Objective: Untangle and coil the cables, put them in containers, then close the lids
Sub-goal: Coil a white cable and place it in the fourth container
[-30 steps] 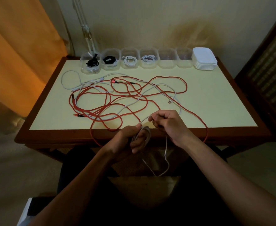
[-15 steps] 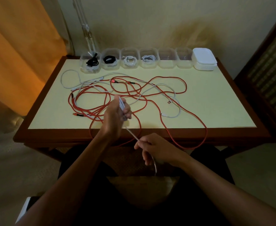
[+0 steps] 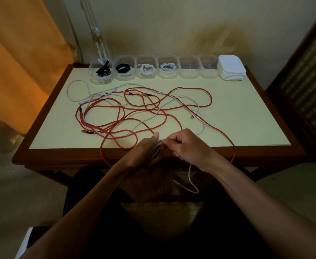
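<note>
At the table's front edge my left hand [image 3: 144, 150] grips a small coil of white cable [image 3: 155, 149]. My right hand [image 3: 186, 146] sits just to its right, pinching the same white cable; the loose tail [image 3: 190, 182] hangs below it in a loop. Tangled red cables [image 3: 144, 113] and more white cables [image 3: 78, 90] sprawl over the tabletop. Along the back edge stands a row of clear containers [image 3: 189, 69]. The left ones hold coiled black and white cables; the two on the right look empty. A stack of white lids [image 3: 231, 67] sits at the row's right end.
The table [image 3: 247, 113] has a pale yellow top and a dark wood rim. One red loop [image 3: 233, 152] hangs over the front edge. An orange curtain hangs at left; a dark cabinet stands at right. A white rod leans against the wall behind the containers.
My left hand has come back from over the table to the front edge. My right hand rose to meet it, laying another turn of white cable onto the coil.
</note>
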The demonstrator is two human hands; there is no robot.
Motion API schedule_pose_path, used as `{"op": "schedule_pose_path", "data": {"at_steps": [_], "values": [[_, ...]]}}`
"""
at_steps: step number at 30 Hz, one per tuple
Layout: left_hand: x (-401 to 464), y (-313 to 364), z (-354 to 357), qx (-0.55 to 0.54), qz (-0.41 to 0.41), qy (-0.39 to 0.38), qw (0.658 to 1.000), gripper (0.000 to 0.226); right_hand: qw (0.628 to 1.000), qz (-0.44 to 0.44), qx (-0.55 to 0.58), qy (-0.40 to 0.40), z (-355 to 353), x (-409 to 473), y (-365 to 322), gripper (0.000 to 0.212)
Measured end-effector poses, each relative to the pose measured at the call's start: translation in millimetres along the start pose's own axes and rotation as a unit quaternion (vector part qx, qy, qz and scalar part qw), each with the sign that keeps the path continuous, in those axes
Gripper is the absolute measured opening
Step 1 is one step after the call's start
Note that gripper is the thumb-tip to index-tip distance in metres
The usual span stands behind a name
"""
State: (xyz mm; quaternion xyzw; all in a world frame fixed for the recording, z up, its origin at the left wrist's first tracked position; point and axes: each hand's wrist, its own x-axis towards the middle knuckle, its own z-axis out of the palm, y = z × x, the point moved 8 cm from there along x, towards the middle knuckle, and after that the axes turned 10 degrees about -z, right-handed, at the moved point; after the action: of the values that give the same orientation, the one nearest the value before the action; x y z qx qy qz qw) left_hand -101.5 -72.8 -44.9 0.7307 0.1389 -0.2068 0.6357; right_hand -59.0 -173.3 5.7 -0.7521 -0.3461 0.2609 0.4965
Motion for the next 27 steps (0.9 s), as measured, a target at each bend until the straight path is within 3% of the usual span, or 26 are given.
{"op": "schedule_pose_path", "data": {"at_steps": [4,7,9,11,14,18,19,22,23,27], "values": [[-1.9,1.5,2.4,0.003,-0.005,-0.014,1.0,0.056,0.992,-0.023,-0.114,0.038,-2.6,5.3,1.2,0.035],[-11.0,-0.4,1.6,-0.062,-0.018,-0.048,0.997,0.053,0.981,-0.015,-0.152,0.12,-15.9,6.0,4.0,0.041],[-17.4,-0.4,5.3,-0.144,-0.028,-0.088,0.985,0.052,0.99,-0.012,-0.091,0.103,-13.8,5.9,6.5,0.045],[-19.5,2.7,7.4,-0.197,-0.025,-0.105,0.974,0.053,0.999,-0.001,0.01,0.035,3.0,3.4,11.1,0.044],[-10.4,0.2,0.9,-0.206,-0.055,-0.009,0.977,0.058,1.0,-0.017,0.004,0.022,17.4,2.1,15.1,0.041],[-3.0,-13.5,-9.8,-0.235,-0.115,0.193,0.946,0.049,0.988,-0.066,-0.065,0.122,24.4,5.8,15.4,0.033],[-2.3,-12.5,-10.3,-0.231,-0.1,0.223,0.942,0.048,0.983,-0.077,-0.073,0.15,24.4,5.5,15.6,0.035],[-5.7,2.2,-12.1,-0.017,-0.016,0.331,0.943,0.04,0.967,-0.087,-0.091,0.219,20.2,5.2,17.2,0.042],[-10.8,7.0,-10.1,0.0,0.022,0.354,0.935,0.041,0.964,-0.08,-0.091,0.237,17.1,5.9,19.0,0.044],[-15.3,6.9,-0.3,0.017,0.087,0.342,0.936,0.04,0.957,-0.08,-0.088,0.265,9.9,6.6,18.7,0.046]]}}
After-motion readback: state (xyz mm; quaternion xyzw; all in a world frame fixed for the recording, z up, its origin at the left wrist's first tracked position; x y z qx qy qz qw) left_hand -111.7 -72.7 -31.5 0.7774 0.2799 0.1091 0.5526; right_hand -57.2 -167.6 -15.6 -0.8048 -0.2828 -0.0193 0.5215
